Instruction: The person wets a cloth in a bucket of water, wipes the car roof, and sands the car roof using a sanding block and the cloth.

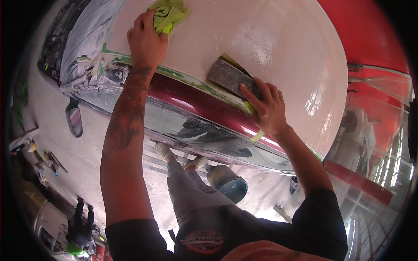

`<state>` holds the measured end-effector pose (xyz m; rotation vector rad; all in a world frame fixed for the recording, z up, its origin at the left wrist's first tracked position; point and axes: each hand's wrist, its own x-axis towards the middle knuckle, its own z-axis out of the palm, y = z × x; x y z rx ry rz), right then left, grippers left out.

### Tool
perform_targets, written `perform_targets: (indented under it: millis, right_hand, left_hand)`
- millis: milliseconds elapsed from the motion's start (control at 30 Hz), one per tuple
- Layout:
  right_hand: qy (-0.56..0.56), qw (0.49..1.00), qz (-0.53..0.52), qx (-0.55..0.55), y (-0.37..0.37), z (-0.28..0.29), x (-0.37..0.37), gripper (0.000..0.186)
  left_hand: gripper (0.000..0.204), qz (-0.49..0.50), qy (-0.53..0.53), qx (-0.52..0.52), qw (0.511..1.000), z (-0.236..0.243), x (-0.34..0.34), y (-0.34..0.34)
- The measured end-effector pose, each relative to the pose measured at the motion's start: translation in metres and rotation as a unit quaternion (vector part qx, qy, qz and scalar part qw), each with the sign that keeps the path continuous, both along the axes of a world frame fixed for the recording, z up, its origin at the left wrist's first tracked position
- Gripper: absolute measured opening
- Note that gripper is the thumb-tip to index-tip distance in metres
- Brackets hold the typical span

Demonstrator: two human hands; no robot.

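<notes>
My left hand grips a crumpled lime-green cloth against the pale, primer-coloured car roof. Nearer the roof's side edge, my right hand holds one end of a dark, worn sanding block. A strip of sandpaper shows along the block's far edge, and the block lies flat on the roof. Beads of water shine on the surface beyond it. Between me and the roof runs a glossy dark red side rail, bordered by green and whitish sanded patches. My right fingertips are partly hidden behind the block.
The car's side windows and a door mirror are below the roof edge. My feet stand on a slatted platform beside a bucket. A red panel and plastic sheeting are at right.
</notes>
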<state>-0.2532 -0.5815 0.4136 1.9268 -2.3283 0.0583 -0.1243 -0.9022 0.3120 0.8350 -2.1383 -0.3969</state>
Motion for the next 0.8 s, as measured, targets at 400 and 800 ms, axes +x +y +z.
perform_targets:
  millis: [400, 800]
  right_hand:
    - [0.021, 0.997, -0.033, -0.061, -0.026, -0.026, -0.022, 0.053]
    - [0.058, 0.99, -0.123, -0.047, -0.164, -0.021, -0.119, 0.05]
  left_hand:
    - [0.065, -0.008, 0.004, 0.018, 1.0, 0.004, 0.001, 0.001]
    - [0.065, -0.019, -0.012, 0.012, 1.0, 0.008, -0.001, 0.001]
